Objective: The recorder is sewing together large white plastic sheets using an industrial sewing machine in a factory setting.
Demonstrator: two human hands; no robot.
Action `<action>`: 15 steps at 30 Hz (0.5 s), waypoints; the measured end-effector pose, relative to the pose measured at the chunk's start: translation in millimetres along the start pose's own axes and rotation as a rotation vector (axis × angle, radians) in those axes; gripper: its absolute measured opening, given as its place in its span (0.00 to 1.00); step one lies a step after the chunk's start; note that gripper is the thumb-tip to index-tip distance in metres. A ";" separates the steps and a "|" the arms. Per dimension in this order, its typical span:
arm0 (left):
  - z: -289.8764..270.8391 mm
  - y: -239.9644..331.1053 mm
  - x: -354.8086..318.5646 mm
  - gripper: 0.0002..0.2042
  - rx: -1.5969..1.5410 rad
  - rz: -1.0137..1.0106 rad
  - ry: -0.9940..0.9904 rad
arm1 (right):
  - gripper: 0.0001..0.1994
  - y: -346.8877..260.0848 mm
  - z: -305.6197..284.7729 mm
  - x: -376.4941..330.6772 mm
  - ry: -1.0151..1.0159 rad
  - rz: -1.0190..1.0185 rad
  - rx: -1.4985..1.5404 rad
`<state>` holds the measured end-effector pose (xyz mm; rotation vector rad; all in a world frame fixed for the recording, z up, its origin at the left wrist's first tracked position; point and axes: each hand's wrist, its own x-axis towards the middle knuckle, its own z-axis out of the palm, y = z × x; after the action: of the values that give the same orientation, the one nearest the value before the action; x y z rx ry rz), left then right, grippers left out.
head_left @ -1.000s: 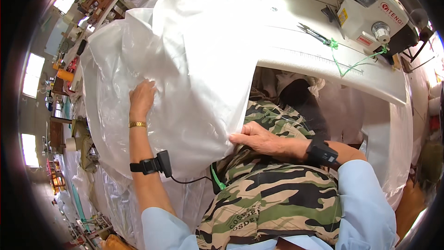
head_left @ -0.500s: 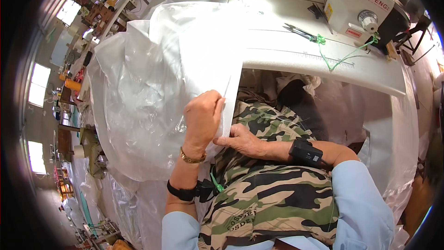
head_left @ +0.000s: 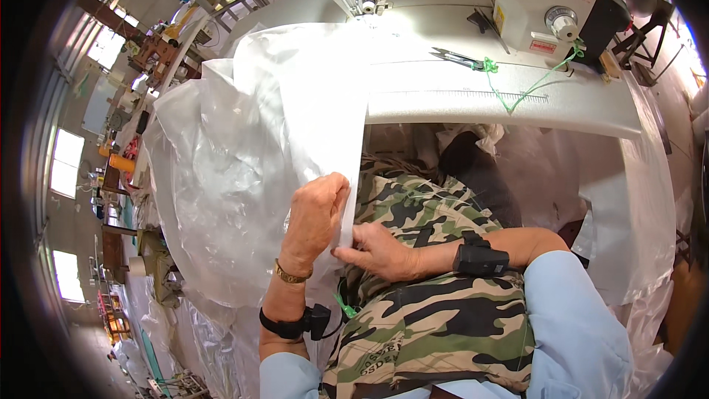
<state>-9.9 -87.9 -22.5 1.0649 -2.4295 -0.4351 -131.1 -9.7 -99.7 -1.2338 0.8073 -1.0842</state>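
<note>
A large sheet of translucent white plastic (head_left: 221, 155) lies crumpled over the left of the sewing table and hangs toward my lap. Its right edge forms a narrow folded strip running up toward the needle area of a white sewing machine (head_left: 473, 11). My left hand (head_left: 316, 216) is closed in a pinch on that folded edge, wrist bent. Just below and to its right, my right hand (head_left: 380, 251) grips the same edge between thumb and fingers. The far end of the sheet reaches the presser foot (head_left: 367, 6), where bright light washes out detail.
Thread snips (head_left: 458, 58) with a green cord (head_left: 509, 100) lie on the machine bed. A ruler scale (head_left: 473, 94) runs along its front. My lap, under a camouflage apron (head_left: 458, 318), is below the table edge. Shelves and cluttered benches (head_left: 140, 66) line the left.
The whole view has shifted, so the machine appears further left and lower. Both hands keep hold of the sheet's folded edge, with little change in their grip.
</note>
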 end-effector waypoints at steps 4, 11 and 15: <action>1.2 -1.1 -3.9 0.04 -0.185 -0.136 0.009 | 0.13 1.4 1.8 1.3 -0.010 -0.272 -0.475; -1.5 -4.5 -11.5 0.07 -0.361 -0.326 -0.071 | 0.13 -13.5 -17.2 25.2 -0.172 -0.645 -0.694; -4.0 5.2 -14.5 0.06 -0.094 -0.251 0.062 | 0.04 -41.3 -91.2 64.0 -0.262 -0.457 -0.867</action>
<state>-2.3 -74.0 -20.7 1.3266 -2.2070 -0.5816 -203.9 -99.2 -71.2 -2.3273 0.8350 -0.9018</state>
